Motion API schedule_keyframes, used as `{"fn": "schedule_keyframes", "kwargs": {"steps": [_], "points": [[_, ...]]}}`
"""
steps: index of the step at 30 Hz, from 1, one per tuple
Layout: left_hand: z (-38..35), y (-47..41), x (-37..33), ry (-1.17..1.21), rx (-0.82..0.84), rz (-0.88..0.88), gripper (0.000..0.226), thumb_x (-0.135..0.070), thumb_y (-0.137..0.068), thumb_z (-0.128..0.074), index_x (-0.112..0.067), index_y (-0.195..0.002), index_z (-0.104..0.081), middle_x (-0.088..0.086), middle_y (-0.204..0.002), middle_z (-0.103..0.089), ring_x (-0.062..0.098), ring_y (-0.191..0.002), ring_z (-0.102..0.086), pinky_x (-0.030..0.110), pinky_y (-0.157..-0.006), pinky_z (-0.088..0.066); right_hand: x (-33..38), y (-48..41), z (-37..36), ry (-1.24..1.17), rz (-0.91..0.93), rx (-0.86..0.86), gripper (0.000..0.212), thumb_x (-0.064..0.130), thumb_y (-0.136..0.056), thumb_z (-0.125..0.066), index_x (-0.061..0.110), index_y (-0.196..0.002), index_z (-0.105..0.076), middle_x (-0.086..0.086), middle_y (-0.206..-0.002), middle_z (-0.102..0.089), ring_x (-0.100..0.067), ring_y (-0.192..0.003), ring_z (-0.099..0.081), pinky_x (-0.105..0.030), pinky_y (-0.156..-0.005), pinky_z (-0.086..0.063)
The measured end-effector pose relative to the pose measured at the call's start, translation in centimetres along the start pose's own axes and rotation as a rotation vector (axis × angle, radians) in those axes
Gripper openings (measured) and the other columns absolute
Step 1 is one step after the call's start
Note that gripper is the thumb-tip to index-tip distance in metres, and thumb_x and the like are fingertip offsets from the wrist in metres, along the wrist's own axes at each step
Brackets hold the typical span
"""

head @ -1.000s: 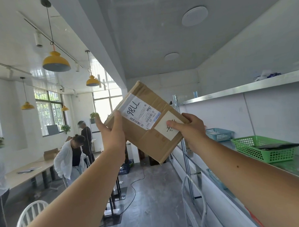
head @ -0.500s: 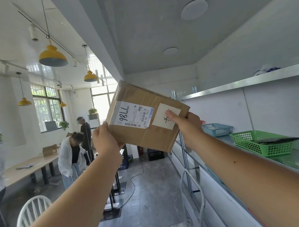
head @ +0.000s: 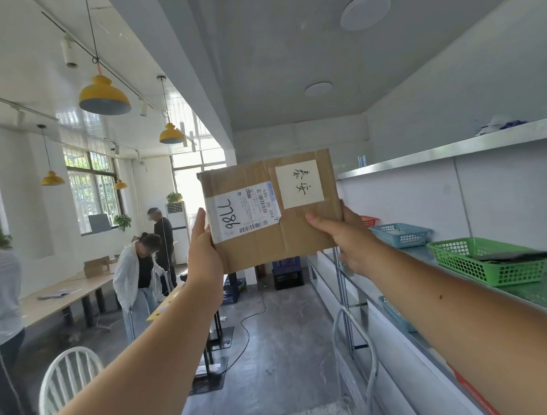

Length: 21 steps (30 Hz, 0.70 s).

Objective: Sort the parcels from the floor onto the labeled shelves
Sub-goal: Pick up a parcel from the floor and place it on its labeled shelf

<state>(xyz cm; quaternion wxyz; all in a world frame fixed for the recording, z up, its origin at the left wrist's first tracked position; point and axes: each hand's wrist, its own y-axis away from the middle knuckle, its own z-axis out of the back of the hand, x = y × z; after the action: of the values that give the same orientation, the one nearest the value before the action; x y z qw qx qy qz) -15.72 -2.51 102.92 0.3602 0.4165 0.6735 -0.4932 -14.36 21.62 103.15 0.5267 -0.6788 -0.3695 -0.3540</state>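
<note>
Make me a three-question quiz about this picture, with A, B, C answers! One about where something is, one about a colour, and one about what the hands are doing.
1. Where is the cream handwritten sticker on the cardboard parcel?
A. upper right of its face
B. bottom left corner
C. on the shelf

2. What colour is the nearest basket on the shelf?
A. red
B. green
C. yellow

3. How is the parcel held?
A. lying on the floor
B. by one hand only
C. by both hands in the air

Answers:
1 A: the sticker sits right of and above the printed shipping label.
2 B: its mesh walls are green; the blue basket stands farther back.
3 C: the left hand has a grip on the left edge and the right hand on the right edge, with nothing underneath.
</note>
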Motion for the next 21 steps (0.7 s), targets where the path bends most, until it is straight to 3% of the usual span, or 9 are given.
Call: {"fn": "schedule_keyframes", "kwargs": {"steps": [3,7,10,12,15,19,21], "points": [[-0.2,0.5,-0.3,0.032,0.010,0.040,0.046,-0.062,-0.108,-0.030,-0.046,-0.111,-0.073,-0.008,-0.109,-0.080,0.028,-0.112,-0.073,0.040,-0.077,-0.058,0.1,-0.2,0.5,-0.010,-0.049,0.085,0.038,0.020,-0.088,-0.083,0.033,-0.119,-0.065,0.009,-0.114,-0.077,-0.015,-0.105,-0.071,-0.040,-0.077,-0.058],[0.0,0.4,-0.2,0.131,0.027,0.103,0.059,-0.076,-0.101,-0.023,-0.048,-0.100,-0.075,-0.013,-0.091,-0.084,0.023,-0.106,-0.075,0.046,-0.091,-0.060,0.0,-0.5,0.7,-0.078,0.021,0.017,0.047,0.012,-0.079,-0.087,0.021,-0.121,-0.067,-0.001,-0.114,-0.078,-0.021,-0.104,-0.075,-0.034,-0.075,-0.062],[-0.1,0.0,-0.1,0.182,-0.011,0.108,0.065,-0.080,-0.098,-0.026,-0.040,-0.112,-0.075,-0.009,-0.092,-0.085,0.024,-0.106,-0.076,0.050,-0.100,-0.057,-0.3,-0.9,0.3,-0.155,0.045,-0.041,0.051,0.009,-0.077,-0.088,0.012,-0.124,-0.068,-0.009,-0.119,-0.078,-0.023,-0.105,-0.076,-0.034,-0.079,-0.062],[-0.3,-0.2,-0.3,0.206,-0.030,0.095,0.076,-0.090,-0.088,-0.031,-0.037,-0.121,-0.074,-0.003,-0.103,-0.085,0.027,-0.110,-0.075,0.055,-0.105,-0.053,-0.3,-1.1,0.2,-0.188,0.022,-0.024,0.045,0.004,-0.081,-0.085,0.012,-0.123,-0.070,-0.010,-0.118,-0.079,-0.026,-0.107,-0.076,-0.037,-0.080,-0.063],[-0.3,-0.6,-0.4,0.186,-0.058,0.081,0.090,-0.097,-0.070,-0.044,-0.036,-0.134,-0.064,0.000,-0.114,-0.081,0.027,-0.112,-0.074,0.056,-0.103,-0.054,-0.1,-1.0,0.0,-0.224,-0.044,0.030,0.045,0.001,-0.085,-0.081,0.012,-0.127,-0.068,-0.011,-0.122,-0.077,-0.029,-0.112,-0.073,-0.043,-0.074,-0.064],[0.0,-0.7,-0.6,0.116,-0.071,-0.017,0.054,-0.066,-0.102,-0.044,-0.031,-0.142,-0.047,-0.001,-0.109,-0.071,0.022,-0.104,-0.068,0.044,-0.088,-0.055,0.0,-0.8,-0.1,-0.280,-0.034,0.014,0.069,0.005,-0.074,-0.086,0.008,-0.138,-0.059,-0.014,-0.128,-0.072,-0.029,-0.110,-0.072,-0.039,-0.071,-0.066],[0.3,-0.8,-0.5,0.081,-0.086,-0.043,0.061,-0.065,-0.104,-0.036,-0.039,-0.159,-0.030,-0.004,-0.121,-0.067,0.020,-0.110,-0.066,0.048,-0.098,-0.053,0.1,-0.7,-0.5,-0.272,-0.027,0.023,0.077,0.009,-0.067,-0.088,0.009,-0.138,-0.057,-0.014,-0.131,-0.070,-0.030,-0.112,-0.072,-0.038,-0.071,-0.066]]}}
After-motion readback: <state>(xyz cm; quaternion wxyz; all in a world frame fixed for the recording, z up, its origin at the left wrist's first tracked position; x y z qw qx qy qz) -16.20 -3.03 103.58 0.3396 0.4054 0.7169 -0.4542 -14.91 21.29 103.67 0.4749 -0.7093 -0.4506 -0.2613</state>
